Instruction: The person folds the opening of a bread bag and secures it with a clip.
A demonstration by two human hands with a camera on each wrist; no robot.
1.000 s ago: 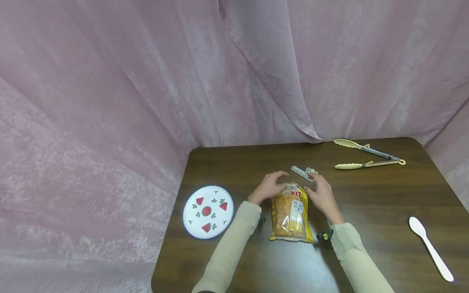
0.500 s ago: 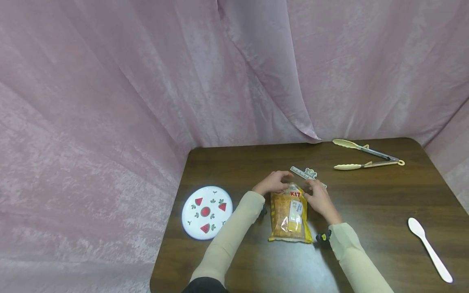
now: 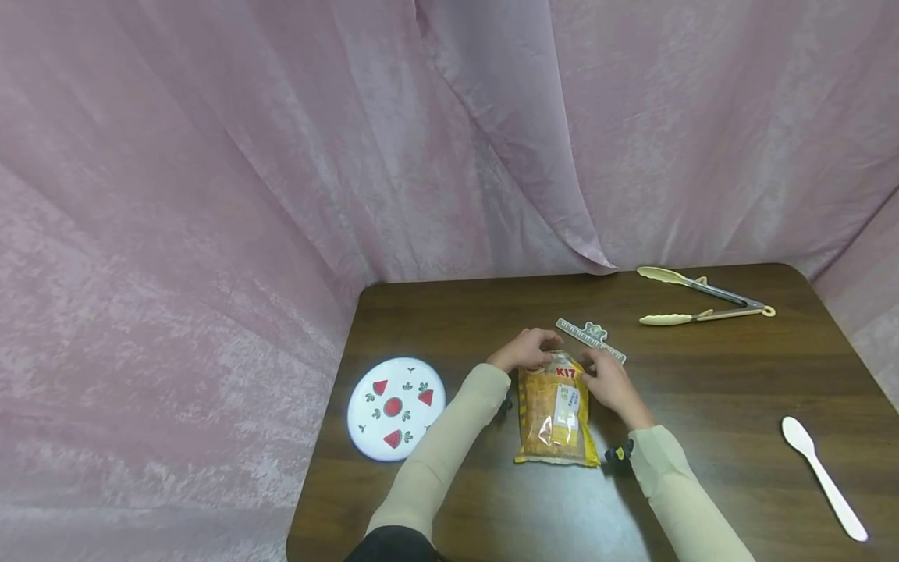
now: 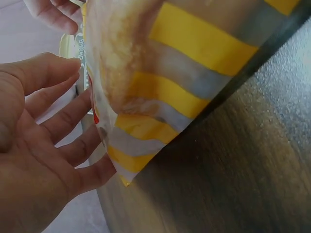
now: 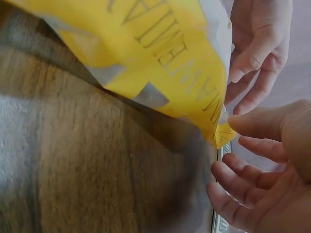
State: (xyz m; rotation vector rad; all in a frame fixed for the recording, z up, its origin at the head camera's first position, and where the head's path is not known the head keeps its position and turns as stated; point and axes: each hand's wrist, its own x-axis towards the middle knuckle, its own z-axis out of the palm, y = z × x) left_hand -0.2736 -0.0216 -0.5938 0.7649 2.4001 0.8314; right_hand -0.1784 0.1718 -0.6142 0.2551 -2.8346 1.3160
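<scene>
A clear and yellow bag of bread [image 3: 551, 414] lies on the table, its top end away from me. At the top left corner is my left hand [image 3: 525, 351]; its fingers are spread and lightly bent, fingertips at the bag's edge in the left wrist view. My right hand [image 3: 611, 382] is at the top right corner. In the right wrist view its thumb [image 5: 262, 121] touches the yellow corner, and the other fingers bend loosely below, apart from the thumb. Just beyond the bag lies a long clip [image 3: 588, 337] with a ruler-like bar and a decorated handle.
A round plate with watermelon prints [image 3: 365, 437] sits to the left, partly behind the left sleeve. Cream-tipped tongs [image 3: 730, 312] lie spread at the back right. A white spoon [image 3: 829, 480] rests at the right. Pink curtains [image 3: 449, 156] hang behind the brown table [image 3: 702, 390].
My right hand has drawn back a little from the clip to the bag's corner, so more of the clip shows. My left hand has shifted slightly right along the bag's top.
</scene>
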